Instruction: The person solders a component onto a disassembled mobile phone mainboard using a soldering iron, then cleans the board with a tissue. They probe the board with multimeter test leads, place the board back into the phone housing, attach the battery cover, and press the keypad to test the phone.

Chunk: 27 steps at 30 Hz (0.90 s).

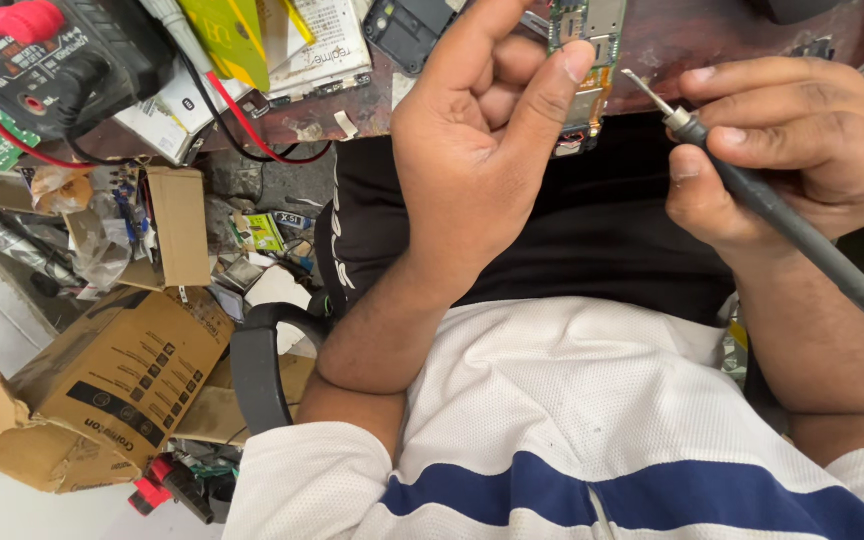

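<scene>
above the lap, a green circuit board (586, 62) is being pinched by the left hand (477, 140), while a soldering iron (772, 215) is being gripped by the right hand (802, 150) just beside it.

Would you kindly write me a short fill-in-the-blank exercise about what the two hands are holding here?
1. The left hand pinches a small ____ circuit board between thumb and fingers.
2. The right hand grips a dark soldering iron whose metal tip points toward the ____.
3. On the floor at the person's left lies a torn ____ box.
4. The person's shirt is white with a ____ stripe.

Missing words: green; circuit board; cardboard; blue
</scene>
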{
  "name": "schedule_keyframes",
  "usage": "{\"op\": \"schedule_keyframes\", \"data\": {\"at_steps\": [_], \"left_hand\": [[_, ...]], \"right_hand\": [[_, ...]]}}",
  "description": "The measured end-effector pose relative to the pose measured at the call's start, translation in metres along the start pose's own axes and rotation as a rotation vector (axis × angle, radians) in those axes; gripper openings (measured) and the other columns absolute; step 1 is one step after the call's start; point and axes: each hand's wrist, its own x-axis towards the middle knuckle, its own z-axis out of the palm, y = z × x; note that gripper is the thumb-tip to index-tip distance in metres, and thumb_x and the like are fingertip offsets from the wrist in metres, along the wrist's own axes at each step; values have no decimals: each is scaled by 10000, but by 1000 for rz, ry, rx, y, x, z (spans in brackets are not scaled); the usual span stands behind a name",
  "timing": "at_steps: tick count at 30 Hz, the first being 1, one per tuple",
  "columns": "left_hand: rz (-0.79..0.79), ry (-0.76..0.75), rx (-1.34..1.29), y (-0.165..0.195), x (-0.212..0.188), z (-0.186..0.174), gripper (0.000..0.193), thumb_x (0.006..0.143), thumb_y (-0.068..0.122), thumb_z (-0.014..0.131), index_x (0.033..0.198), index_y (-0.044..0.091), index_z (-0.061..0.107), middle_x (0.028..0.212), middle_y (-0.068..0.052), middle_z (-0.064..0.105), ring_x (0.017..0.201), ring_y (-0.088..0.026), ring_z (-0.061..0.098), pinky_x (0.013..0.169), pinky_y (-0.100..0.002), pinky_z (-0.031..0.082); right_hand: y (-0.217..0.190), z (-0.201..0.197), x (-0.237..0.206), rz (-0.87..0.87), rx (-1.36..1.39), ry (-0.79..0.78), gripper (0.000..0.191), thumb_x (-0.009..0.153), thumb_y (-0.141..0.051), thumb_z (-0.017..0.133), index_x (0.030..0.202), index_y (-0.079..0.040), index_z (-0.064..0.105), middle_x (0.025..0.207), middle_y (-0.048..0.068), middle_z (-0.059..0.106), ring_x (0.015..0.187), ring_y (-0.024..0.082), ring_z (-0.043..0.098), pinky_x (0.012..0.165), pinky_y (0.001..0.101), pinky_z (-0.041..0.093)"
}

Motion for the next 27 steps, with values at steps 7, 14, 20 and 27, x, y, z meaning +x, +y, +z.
{"op": "schedule_keyframes", "data": {"at_steps": [7,14,20,27], "left_hand": [[-103,31,-6,-2,0,-1,385,1060,-32,683,1421,-48,550,831,-44,665,688,-18,603,611,-170,476],[-47,-13,-9,-7,0,-5,298,1111,-15,687,1385,-33,572,825,-30,669,707,-16,614,633,-172,492],[-49,-12,10,-4,1,-6,319,1119,-3,696,1409,-26,563,817,-13,651,683,1,562,607,-162,435],[-54,-24,32,-1,3,-7,305,1135,0,698,1414,-15,578,795,4,631,661,11,534,588,-160,402]], "right_hand": [[-5,0,-3,63,-42,-14,252,783,61,771,959,20,594,811,199,697,872,392,760,802,455,656],[2,4,-9,68,-22,20,234,784,42,779,945,18,611,790,187,701,859,396,770,826,496,672],[4,3,-13,74,-14,30,214,787,19,774,929,12,614,784,187,702,854,396,769,816,496,670],[10,3,-16,51,20,54,200,776,-10,779,895,4,619,760,176,698,814,384,775,776,495,675]]}}
